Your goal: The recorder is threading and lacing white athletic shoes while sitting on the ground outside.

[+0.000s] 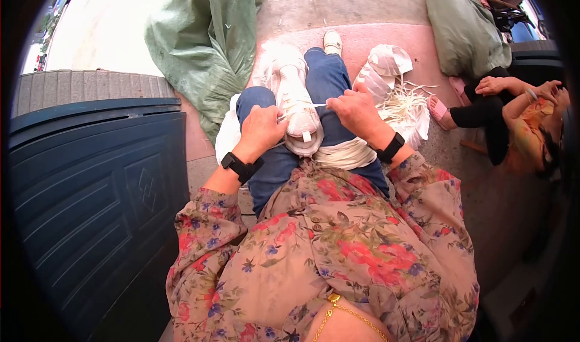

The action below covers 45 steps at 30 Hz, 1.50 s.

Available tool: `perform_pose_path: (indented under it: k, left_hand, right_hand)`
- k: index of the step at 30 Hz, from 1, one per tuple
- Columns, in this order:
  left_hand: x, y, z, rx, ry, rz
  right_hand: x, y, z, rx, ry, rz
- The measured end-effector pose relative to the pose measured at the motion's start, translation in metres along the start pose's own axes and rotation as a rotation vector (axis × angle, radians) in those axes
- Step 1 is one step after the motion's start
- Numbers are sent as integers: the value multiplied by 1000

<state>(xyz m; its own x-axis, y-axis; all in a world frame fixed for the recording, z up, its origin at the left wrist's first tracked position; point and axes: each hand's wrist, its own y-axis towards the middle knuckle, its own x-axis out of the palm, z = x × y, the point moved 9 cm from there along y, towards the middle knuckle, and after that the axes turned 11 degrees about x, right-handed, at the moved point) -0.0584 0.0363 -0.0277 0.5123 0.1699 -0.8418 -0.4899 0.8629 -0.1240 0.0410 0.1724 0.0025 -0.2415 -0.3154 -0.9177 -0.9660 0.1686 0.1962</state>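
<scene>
Both hands, left hand (261,127) and right hand (356,109), pinched a thin, light, likely soft white strip (302,106) taut across the white shoe (297,103), best gripped near its ends.

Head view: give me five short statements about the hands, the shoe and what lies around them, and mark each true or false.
1. A white shoe lies on the person's lap. True.
2. Both hands pull a white lace taut across it. True.
3. The left hand is empty and open. False: its fingers are closed on the lace.
4. The right hand rests on the ground. False: it is at the shoe.
5. Both wrists are bare. False: each wears a black band.
</scene>
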Motion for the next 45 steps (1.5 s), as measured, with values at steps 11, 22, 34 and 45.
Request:
perform_pose_path:
  k: [11, 22, 34, 45]
  left_hand:
    - [-63, -32, -49, -316, -480, 98]
    - [-41, -44, -56, -418, -1548, 381]
    - [-19, -54, 40, 545, 225, 117]
    - [-9, -40, 7, 145, -79, 170]
  right_hand:
    - [-71, 37, 38, 688, 997, 67]
    - [36, -28, 81, 1075, 1122, -116]
    - [16, -23, -38, -166, -46, -47]
    - [28, -15, -12, -47, -8, -178]
